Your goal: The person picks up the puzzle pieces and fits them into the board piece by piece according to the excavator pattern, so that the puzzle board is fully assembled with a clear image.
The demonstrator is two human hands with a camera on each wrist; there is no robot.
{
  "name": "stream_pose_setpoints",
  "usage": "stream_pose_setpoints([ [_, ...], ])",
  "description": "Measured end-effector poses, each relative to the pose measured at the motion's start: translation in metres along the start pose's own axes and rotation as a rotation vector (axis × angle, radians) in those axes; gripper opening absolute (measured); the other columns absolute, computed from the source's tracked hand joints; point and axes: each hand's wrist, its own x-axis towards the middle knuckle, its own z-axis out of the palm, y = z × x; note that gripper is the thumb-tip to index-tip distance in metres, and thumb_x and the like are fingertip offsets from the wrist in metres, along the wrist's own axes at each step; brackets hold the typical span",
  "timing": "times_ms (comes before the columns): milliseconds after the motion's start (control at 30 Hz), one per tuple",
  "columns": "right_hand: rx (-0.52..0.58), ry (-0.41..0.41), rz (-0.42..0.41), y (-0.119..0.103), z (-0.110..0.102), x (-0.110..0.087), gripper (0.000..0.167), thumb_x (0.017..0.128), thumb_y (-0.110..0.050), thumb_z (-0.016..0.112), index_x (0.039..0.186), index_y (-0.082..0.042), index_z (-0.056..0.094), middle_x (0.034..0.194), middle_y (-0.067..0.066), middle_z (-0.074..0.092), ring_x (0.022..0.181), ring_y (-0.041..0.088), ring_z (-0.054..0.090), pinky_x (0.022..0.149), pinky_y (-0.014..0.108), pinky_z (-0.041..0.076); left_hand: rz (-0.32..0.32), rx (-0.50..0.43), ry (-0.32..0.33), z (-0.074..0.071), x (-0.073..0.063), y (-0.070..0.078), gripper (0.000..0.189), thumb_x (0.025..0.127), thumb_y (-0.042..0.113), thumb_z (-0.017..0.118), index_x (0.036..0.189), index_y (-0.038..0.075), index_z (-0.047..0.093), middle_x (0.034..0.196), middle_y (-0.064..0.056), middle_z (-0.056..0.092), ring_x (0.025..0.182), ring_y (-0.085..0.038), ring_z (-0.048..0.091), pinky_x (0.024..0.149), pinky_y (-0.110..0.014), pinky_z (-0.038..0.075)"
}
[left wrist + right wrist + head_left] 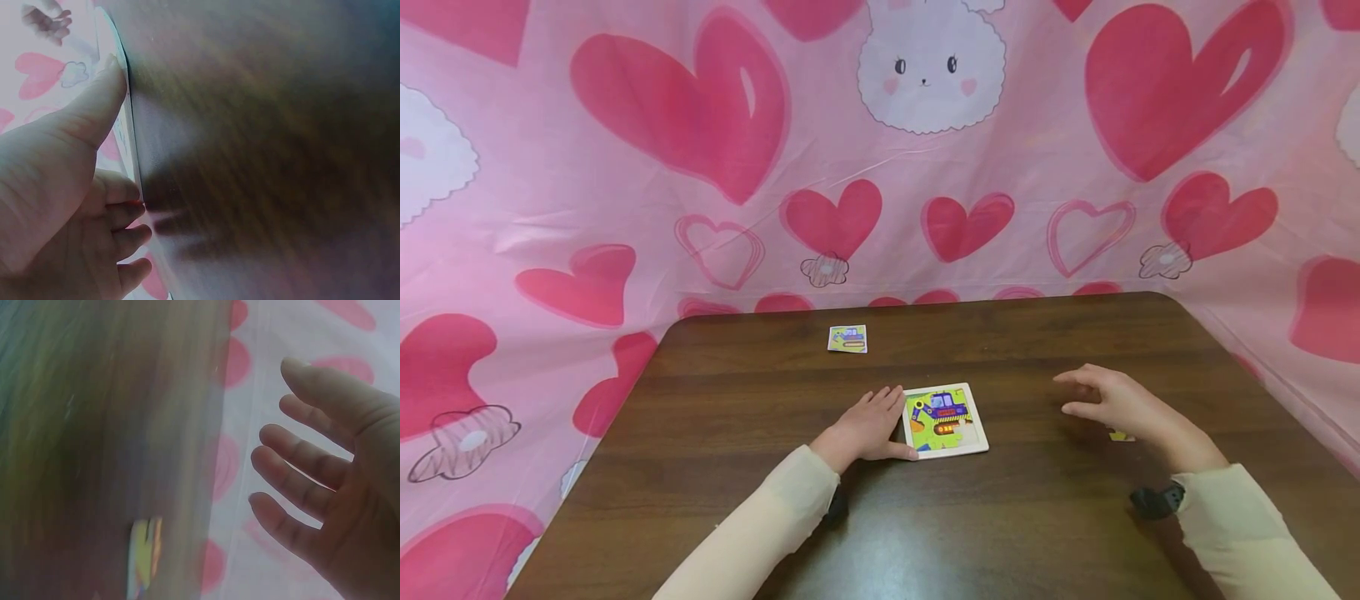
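A jigsaw puzzle in a white frame (976, 417) lies on the table, its picture showing a blue digger on green. The picture's lower right corner is pale, with no printed piece in it. My left hand (868, 425) rests at the frame's left side, fingers along the edge and thumb on the lower left corner. In the left wrist view the thumb (103, 103) lies along the frame's edge. To the right, my right hand (1123, 406) hovers over the table with fingers loosely bent and nothing held. A small yellow puzzle piece (1122, 436) lies partly hidden beneath it.
A small square card (847, 339) with a similar digger picture lies farther back on the brown wooden table (737, 400). A pink cloth (865, 150) with hearts hangs behind the table's far edge and along its sides.
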Motion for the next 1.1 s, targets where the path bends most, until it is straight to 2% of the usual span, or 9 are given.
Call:
stream_pose_setpoints([
  [100,0.003,-0.031,0.051,0.01,-0.002,-0.007,0.045,0.078,-0.023,0.074,0.113,0.001,0.06,0.099,0.011,0.06,0.085,0.026,0.056,0.07,0.043,0.048,0.0,-0.002,0.001,0.0,0.0,0.0,0.094,0.079,0.061,0.057,0.145,0.003,0.024,0.15,-0.01,0.02,0.137,-0.024,0.016,0.108,-0.04,0.015],
  [167,0.031,-0.054,0.093,0.016,-0.004,-0.011,0.048,0.077,-0.025,0.075,0.114,0.001,0.059,0.098,0.01,0.058,0.084,0.025,0.054,0.062,0.039,0.05,0.0,-0.003,0.001,0.0,0.0,0.0,0.094,0.079,0.061,0.057,0.145,0.003,0.024,0.15,-0.01,0.02,0.137,-0.024,0.016,0.108,-0.04,0.015],
  [300,0.043,-0.074,0.141,0.024,-0.008,-0.02,0.049,0.077,-0.027,0.075,0.113,0.001,0.058,0.094,0.007,0.056,0.08,0.021,0.05,0.057,0.031,0.046,-0.002,-0.008,0.0,0.0,0.0,0.0,0.094,0.079,0.061,0.057,0.145,0.003,0.024,0.15,-0.01,0.02,0.137,-0.024,0.016,0.108,-0.04,0.015],
  [433,0.029,-0.096,0.156,0.03,-0.01,-0.028,0.049,0.075,-0.027,0.076,0.11,0.002,0.058,0.093,0.005,0.056,0.08,0.02,0.051,0.065,0.033,0.045,-0.004,-0.013,-0.003,-0.001,-0.001,0.001,0.094,0.079,0.061,0.057,0.145,0.003,0.024,0.15,-0.01,0.02,0.137,-0.024,0.016,0.108,-0.04,0.015],
  [633,0.012,-0.132,0.136,0.042,-0.011,-0.038,0.045,0.072,-0.024,0.078,0.103,0.001,0.057,0.089,0.003,0.055,0.077,0.018,0.051,0.064,0.031,0.045,-0.002,-0.014,0.003,-0.001,-0.002,0.001,0.094,0.079,0.061,0.058,0.145,0.003,0.024,0.15,-0.01,0.02,0.137,-0.025,0.017,0.108,-0.04,0.015],
  [900,0.095,-0.188,0.117,0.052,-0.011,-0.047,0.034,0.072,-0.014,0.078,0.089,-0.003,0.05,0.076,0.001,0.046,0.065,0.007,0.042,0.054,0.025,0.037,-0.001,-0.006,0.003,-0.001,-0.001,0.001,0.094,0.079,0.061,0.058,0.145,0.003,0.024,0.15,-0.01,0.021,0.137,-0.025,0.017,0.108,-0.04,0.016],
  [1100,0.065,-0.179,0.079,0.057,-0.009,-0.046,0.03,0.071,-0.009,0.077,0.085,-0.006,0.05,0.075,-0.001,0.045,0.066,0.006,0.041,0.054,0.025,0.035,-0.005,-0.006,0.003,0.0,0.0,0.001,0.094,0.079,0.061,0.058,0.145,0.003,0.024,0.15,-0.01,0.02,0.137,-0.025,0.017,0.108,-0.04,0.015],
])
